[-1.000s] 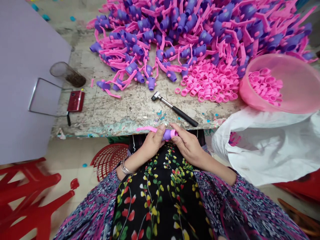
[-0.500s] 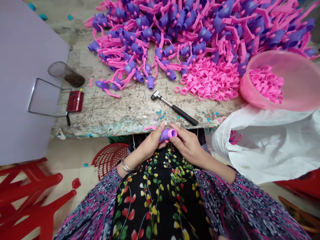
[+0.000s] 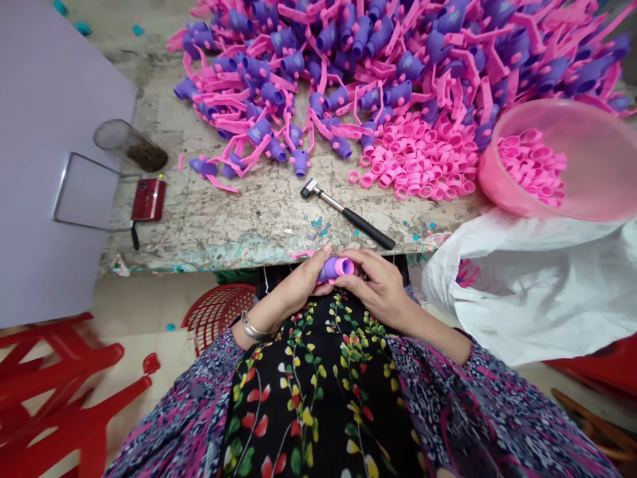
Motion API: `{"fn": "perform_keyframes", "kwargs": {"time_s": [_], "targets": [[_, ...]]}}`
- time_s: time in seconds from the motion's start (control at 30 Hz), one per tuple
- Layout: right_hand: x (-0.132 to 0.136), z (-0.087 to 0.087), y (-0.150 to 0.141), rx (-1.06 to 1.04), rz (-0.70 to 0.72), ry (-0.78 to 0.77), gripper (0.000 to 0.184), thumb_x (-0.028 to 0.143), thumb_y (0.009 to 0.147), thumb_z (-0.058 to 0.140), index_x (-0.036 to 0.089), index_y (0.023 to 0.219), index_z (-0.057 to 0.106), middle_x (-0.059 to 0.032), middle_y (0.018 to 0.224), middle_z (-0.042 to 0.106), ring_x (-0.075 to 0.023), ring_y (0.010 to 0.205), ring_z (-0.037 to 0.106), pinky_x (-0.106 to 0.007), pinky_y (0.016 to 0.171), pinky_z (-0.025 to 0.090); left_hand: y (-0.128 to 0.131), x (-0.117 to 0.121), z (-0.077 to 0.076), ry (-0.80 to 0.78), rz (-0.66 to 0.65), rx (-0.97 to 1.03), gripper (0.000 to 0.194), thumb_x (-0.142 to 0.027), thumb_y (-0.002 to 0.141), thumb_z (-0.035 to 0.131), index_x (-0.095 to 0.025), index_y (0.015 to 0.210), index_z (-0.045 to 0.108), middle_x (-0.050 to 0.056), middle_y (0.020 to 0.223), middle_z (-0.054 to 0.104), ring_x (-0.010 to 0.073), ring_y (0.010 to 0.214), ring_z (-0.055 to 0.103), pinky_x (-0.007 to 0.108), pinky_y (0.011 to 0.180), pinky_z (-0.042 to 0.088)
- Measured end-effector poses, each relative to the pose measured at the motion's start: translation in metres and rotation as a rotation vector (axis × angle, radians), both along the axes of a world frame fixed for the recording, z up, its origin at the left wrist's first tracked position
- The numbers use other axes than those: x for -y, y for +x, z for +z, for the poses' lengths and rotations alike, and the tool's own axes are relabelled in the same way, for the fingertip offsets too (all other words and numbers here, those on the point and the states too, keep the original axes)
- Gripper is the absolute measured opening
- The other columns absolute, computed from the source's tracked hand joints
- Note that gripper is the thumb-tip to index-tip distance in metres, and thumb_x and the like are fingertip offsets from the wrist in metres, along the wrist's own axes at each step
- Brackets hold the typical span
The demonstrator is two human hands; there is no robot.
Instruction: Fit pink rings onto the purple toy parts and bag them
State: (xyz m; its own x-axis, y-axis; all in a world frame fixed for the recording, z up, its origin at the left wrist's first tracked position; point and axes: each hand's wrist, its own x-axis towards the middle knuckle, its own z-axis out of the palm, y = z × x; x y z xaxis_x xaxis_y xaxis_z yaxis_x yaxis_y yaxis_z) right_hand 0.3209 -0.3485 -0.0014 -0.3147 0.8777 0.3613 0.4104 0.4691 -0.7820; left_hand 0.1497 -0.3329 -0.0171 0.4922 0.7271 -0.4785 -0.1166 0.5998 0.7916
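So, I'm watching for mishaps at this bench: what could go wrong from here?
The left hand and right hand hold the purple part over the lap, so if their grip slipped, it might drop there or to the floor. The hammer's handle end lies near the table edge; a hand could knock it off.

Your worn, paint-flecked table [image 3: 239,219] carries purple-and-pink plastic parts [image 3: 298,63] far, small pink plastic rings [image 3: 423,159] right, a black-handled metal hammer [image 3: 348,214] near.
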Motion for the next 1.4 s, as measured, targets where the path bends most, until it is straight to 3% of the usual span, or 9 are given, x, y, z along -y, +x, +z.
{"fn": "perform_keyframes", "kwargs": {"time_s": [0.57, 0.93, 1.4], "targets": [[-0.0020, 0.0053, 0.0056, 0.021, 0.111, 0.005, 0.023, 0.036, 0.097, 0.056, 0.020, 0.113, 0.063, -0.0048, 0.096, 0.072, -0.0175, 0.088, 0.066, -0.030, 0.079, 0.053, -0.0003, -0.0041, -0.0010, -0.068, -0.133, 0.056, 0.052, -0.063, 0.093, 0.039, -0.018, 0.067, 0.046, -0.008, 0.046, 0.031, 0.0041, 0.037, 0.017, 0.020, 0.038, 0.008], [-0.0013, 0.0011, 0.0075, 0.018, 0.128, 0.033, 0.024, 0.033, 0.098, 0.053, 0.023, 0.118, 0.062, -0.0055, 0.097, 0.072, -0.0191, 0.090, 0.067, -0.032, 0.079, 0.054, -0.0002, -0.0041, 0.0004, -0.077, -0.198, 0.034, 0.059, -0.067, 0.093, 0.034, -0.019, 0.060, 0.042, -0.008, 0.041, 0.026, 0.0043, 0.035, 0.015, 0.022, 0.037, 0.008], [0.0011, -0.0034, 0.0059, 0.023, 0.020, 0.008, 0.031, 0.037, 0.095, 0.059, 0.021, 0.121, 0.061, -0.0047, 0.089, 0.068, -0.0179, 0.077, 0.062, -0.031, 0.070, 0.052, 0.0039, 0.0000, 0.0018, -0.012, -0.058, -0.082, 0.055, -0.065, 0.093, 0.035, -0.019, 0.065, 0.045, -0.007, 0.045, 0.029, 0.0055, 0.039, 0.019, 0.022, 0.041, 0.011]]}}
